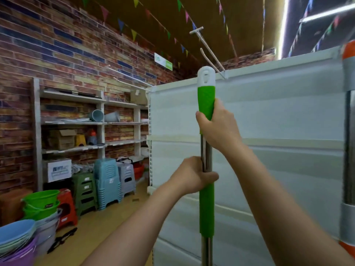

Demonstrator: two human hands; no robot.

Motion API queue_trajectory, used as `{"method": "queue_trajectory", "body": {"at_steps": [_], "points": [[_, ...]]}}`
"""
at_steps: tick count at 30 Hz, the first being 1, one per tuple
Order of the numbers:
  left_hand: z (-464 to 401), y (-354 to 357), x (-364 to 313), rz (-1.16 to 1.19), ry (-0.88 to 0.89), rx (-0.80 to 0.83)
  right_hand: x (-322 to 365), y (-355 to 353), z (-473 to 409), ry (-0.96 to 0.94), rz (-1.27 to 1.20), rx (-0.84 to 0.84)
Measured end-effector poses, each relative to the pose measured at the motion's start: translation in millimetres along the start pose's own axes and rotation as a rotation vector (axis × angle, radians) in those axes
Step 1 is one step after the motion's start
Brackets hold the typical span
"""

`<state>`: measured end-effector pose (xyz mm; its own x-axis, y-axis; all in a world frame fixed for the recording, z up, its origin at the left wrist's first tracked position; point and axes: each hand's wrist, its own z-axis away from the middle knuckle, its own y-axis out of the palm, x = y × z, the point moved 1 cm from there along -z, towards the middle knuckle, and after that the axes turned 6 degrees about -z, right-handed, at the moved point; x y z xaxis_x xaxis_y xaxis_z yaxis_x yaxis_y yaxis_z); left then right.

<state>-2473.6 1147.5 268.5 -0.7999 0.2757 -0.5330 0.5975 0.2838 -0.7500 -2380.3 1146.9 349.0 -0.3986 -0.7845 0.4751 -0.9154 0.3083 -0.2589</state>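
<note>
A mop handle [206, 208] stands upright in front of me: a steel pole with two green grip sleeves and a white cap with a hanging hole at the top. My right hand [217, 127] grips the lower end of the upper green sleeve. My left hand [194, 175] grips the bare steel pole just above the lower green sleeve. The handle's lower end runs out of view at the bottom.
A white shelving back panel [269, 150] stands right behind the handle. Another pole with orange and grey parts [348, 131] stands at the far right. Stacked plastic stools [107, 185], basins and buckets [41, 204] line the brick wall and wall shelves [76, 123] on the left.
</note>
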Motion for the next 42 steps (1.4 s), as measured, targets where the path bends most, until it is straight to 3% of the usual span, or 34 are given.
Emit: {"method": "queue_trajectory", "body": {"at_steps": [14,30,38,42], "points": [[-99,-83,-3,0.051,0.302,0.074,21,30,-118,-0.035,0.245,-0.24],[-142,-63,-1,0.025,0.315,0.136,-5,32,-147,0.088,0.36,-0.158],[-158,-54,-4,0.035,0.334,0.12,-18,27,-158,0.116,0.303,-0.122],[-168,-44,-2,0.029,0.311,0.155,-30,28,-162,0.218,0.251,-0.081]]}}
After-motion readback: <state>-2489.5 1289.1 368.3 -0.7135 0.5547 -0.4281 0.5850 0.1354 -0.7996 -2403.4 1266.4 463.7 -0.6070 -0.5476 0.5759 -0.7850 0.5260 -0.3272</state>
